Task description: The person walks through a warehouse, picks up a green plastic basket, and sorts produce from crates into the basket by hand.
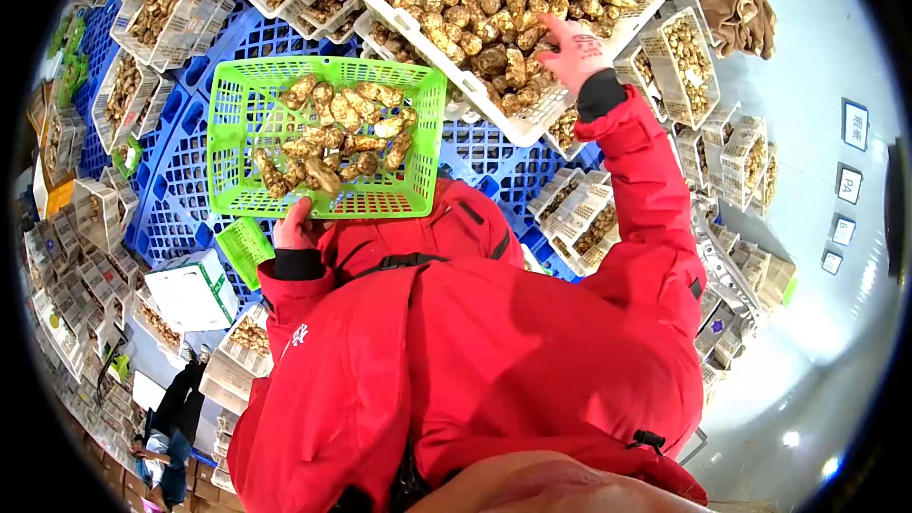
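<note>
Mushrooms lie beneath the right grip, inside a white crate.

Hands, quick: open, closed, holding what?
Left hand: closed, holding the green basket by its near side.
Right hand: at the brown produce in the white crate; grip cannot be told.

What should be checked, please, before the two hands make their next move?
1. Left hand at the near edge of the green basket: ok.
2. Firmness of that hold: cannot tell, the fingers are partly hidden.
3. Right hand at the loose produce in the white crate: ok.
4. Right hand gripping one piece: cannot tell.
5. Room in the green basket: ok, bare mesh shows around its pieces.
</note>
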`<state>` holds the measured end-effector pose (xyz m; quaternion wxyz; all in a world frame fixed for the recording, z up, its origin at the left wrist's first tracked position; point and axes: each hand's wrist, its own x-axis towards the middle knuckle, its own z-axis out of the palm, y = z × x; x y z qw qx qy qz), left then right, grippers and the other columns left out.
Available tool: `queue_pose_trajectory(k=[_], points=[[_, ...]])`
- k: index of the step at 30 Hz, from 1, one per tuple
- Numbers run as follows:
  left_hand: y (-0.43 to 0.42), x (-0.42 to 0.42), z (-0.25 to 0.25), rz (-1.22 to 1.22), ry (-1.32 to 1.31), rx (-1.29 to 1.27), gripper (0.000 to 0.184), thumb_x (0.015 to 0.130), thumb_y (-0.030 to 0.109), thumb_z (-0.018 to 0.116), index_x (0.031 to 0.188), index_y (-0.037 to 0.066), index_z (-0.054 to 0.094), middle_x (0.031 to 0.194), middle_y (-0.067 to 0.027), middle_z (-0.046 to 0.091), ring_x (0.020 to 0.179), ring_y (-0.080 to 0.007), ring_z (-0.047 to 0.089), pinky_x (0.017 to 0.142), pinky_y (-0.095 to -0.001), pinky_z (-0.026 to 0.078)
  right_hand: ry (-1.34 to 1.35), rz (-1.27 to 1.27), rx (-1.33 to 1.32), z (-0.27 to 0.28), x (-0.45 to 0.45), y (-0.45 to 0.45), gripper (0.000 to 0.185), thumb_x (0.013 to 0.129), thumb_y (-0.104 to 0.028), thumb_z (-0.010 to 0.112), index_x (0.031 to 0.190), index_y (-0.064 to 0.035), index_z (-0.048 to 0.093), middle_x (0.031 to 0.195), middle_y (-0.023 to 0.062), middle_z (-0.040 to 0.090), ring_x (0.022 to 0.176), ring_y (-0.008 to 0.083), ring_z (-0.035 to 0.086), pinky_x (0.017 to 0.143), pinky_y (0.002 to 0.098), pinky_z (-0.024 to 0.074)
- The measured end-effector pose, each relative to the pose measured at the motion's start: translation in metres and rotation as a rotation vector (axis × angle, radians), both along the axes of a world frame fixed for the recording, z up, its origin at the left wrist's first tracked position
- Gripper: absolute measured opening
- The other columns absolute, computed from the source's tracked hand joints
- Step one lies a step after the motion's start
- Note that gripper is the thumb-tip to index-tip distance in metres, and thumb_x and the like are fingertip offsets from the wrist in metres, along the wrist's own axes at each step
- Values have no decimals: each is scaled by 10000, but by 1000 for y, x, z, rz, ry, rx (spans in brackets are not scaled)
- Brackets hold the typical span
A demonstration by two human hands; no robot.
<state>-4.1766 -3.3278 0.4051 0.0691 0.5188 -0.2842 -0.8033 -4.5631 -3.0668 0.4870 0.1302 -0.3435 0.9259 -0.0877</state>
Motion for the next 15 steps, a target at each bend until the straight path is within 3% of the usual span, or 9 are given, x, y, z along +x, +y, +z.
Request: queue_pose_trajectory(k=[3, 5, 7, 9, 12, 15], points=[[3, -2, 3, 17, 26, 16, 142, 761, 154, 524, 793, 18, 549, 619, -38, 479, 550, -170, 510, 470, -319, 462, -149, -81, -207, 4, 1, 8, 528, 709, -172, 609, 1195, -97, 418, 1022, 158, 533, 916, 284, 529, 796, 348, 421], [2, 4, -6, 15, 25, -5, 147, 760, 153, 526, 786, 12, 559, 594, -34, 452, 522, -164, 478, 455, -319, 444, 50, 147, -62, -10, 1, 12, 527, 704, -228, 611, 1179, -101, 421, 1034, 169, 522, 950, 304, 499, 807, 366, 407], [0, 8, -15, 31, 0, -6, 144, 756, 148, 530, 778, 10, 562, 582, -30, 442, 511, -158, 463, 450, -317, 436, 33, 101, 94, -9, 7, 7, 515, 695, -205, 611, 1169, -111, 433, 1050, 164, 518, 961, 323, 487, 814, 373, 403], [3, 1, -4, 33, -19, -15, 139, 751, 150, 539, 755, 13, 562, 565, -19, 423, 501, -155, 460, 449, -310, 436, -51, 135, -43, -18, -4, 8, 489, 696, -186, 608, 1153, -112, 452, 1032, 157, 533, 951, 318, 497, 814, 365, 406], [3, -1, 0, 2, -43, -43, 149, 746, 161, 550, 746, 12, 561, 560, -17, 411, 504, -161, 471, 451, -315, 441, -108, 13, -122, 1, -1, 7, 468, 696, -152, 606, 1140, -99, 469, 1035, 152, 541, 952, 300, 512, 817, 350, 411], [3, 4, -5, 4, -23, -57, 151, 740, 166, 563, 720, 18, 548, 564, -19, 416, 515, -173, 488, 457, -326, 450, -42, -180, -230, 36, 19, -1, 414, 696, -122, 610, 1097, -88, 512, 941, 145, 578, 858, 249, 560, 763, 318, 446]])
